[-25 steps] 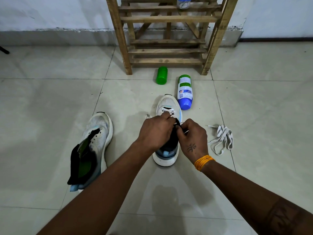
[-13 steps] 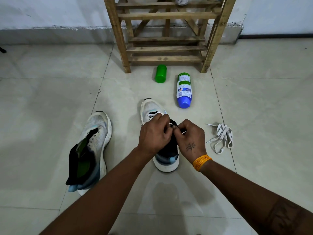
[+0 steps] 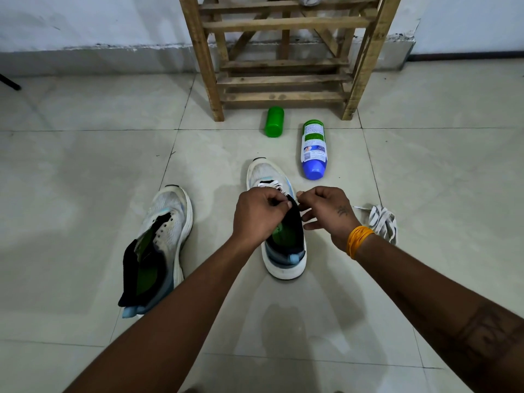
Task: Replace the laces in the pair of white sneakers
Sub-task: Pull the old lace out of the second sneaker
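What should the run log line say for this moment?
stage: lacing | left hand: pinches lace | right hand: pinches lace | centre sneaker: on floor

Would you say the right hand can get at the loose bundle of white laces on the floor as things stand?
Probably yes: the lace bundle lies on bare floor just beside the right hand, nothing between them, though that hand is busy pinching the lace at the sneaker.

Two sneakers on a tiled floor, before a wooden rack

The laced sneaker (image 3: 279, 222) stands in the middle, with the left hand (image 3: 256, 215) and right hand (image 3: 329, 212) over its tongue. The unlaced sneaker (image 3: 158, 245) lies to its left, a bundle of laces (image 3: 382, 222) to its right. Beyond it lie a bottle (image 3: 313, 148) and a cap (image 3: 274, 121), just before the rack (image 3: 283, 61) at the wall.
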